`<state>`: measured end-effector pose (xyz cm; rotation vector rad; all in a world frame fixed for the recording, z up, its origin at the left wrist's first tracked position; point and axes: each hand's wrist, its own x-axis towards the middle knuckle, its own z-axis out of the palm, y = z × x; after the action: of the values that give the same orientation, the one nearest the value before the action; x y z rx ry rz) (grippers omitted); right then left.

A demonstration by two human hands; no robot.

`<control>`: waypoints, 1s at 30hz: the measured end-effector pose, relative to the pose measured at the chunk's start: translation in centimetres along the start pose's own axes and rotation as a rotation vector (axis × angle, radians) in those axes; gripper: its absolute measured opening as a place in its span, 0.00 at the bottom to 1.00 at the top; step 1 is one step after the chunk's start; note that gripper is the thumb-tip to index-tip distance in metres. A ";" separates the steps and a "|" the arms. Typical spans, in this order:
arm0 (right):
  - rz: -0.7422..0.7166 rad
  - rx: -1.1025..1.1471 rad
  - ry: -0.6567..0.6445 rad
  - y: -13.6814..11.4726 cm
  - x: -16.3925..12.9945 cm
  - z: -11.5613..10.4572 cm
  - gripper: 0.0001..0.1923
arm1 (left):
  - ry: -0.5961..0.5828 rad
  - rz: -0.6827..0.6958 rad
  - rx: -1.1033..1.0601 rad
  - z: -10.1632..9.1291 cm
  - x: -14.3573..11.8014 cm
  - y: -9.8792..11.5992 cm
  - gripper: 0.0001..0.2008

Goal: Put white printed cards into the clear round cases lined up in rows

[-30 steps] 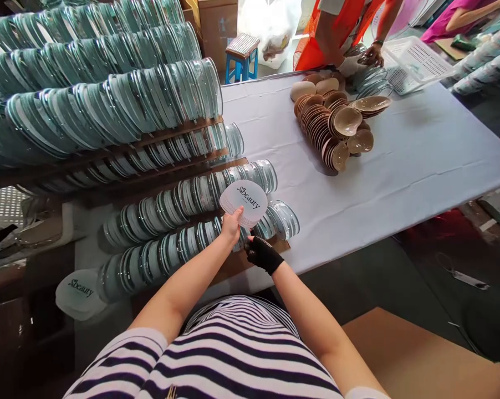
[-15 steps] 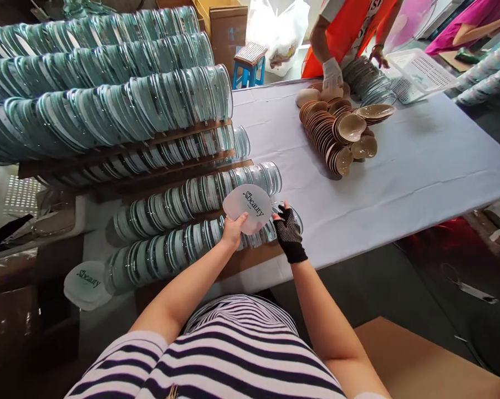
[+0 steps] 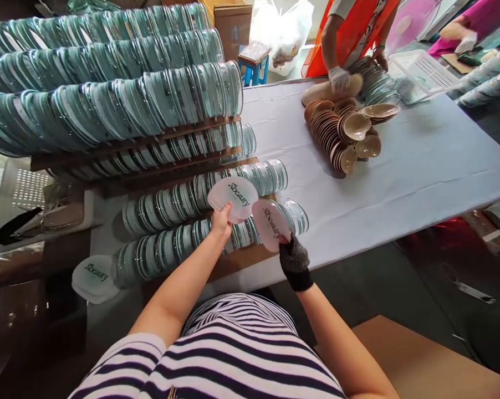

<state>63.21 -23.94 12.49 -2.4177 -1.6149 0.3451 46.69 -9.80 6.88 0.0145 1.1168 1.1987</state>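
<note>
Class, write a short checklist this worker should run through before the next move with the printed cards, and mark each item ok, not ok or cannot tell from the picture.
1. Left hand grips the stack of printed cards: ok.
2. Gloved right hand holds a single card, apart from the stack: ok.
3. Print on the single card faces up and is readable: ok.
4. Only one card in the right hand, not two stuck together: cannot tell.
5. Rows of clear cases stand in line right behind the hands: ok.
6. Co-worker's gloved hand is far off, at the beige cups: ok.
</note>
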 end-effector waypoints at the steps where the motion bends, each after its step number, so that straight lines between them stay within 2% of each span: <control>1: -0.052 -0.050 -0.082 0.5 -1.4 -0.4 0.21 | 0.032 -0.024 -0.009 0.0 0.5 0.4 0.19; 4: -0.167 -0.170 -0.391 0.3 -4.5 -0.9 0.20 | 0.095 -0.126 -0.005 -0.4 1.6 1.2 0.18; 6: -0.157 -0.220 -0.503 -1.1 -4.8 -0.1 0.21 | 0.101 -0.175 -0.002 -0.7 1.9 1.3 0.18; 10: -0.088 -0.265 -0.556 -4.5 -1.5 2.8 0.21 | 0.086 -0.172 0.003 -1.1 1.8 1.2 0.17; 13: -0.037 -0.291 -0.644 -5.7 1.2 4.2 0.19 | 0.083 -0.165 -0.001 -1.2 1.7 1.0 0.16; 17: 0.028 -0.280 -0.632 -5.3 2.0 3.9 0.18 | 0.091 -0.161 -0.030 -1.4 1.8 0.8 0.16; 20: -0.028 -0.254 -0.581 -4.8 1.7 3.9 0.17 | 0.091 -0.164 -0.038 -1.4 1.9 0.8 0.17; 24: -0.058 -0.265 -0.583 -5.3 1.7 5.8 0.18 | 0.102 -0.187 -0.037 -1.4 2.0 0.8 0.17; 27: -0.080 -0.273 -0.600 -5.9 2.2 7.1 0.14 | 0.099 -0.197 -0.038 -1.5 1.9 0.9 0.14; 30: -0.066 -0.118 -0.575 -6.3 2.8 7.2 0.09 | 0.095 -0.183 -0.035 -1.6 1.8 0.9 0.13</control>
<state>56.52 -18.62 7.32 -2.4833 -1.9725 1.0377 44.83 -8.92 5.31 -0.1701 1.1542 1.0630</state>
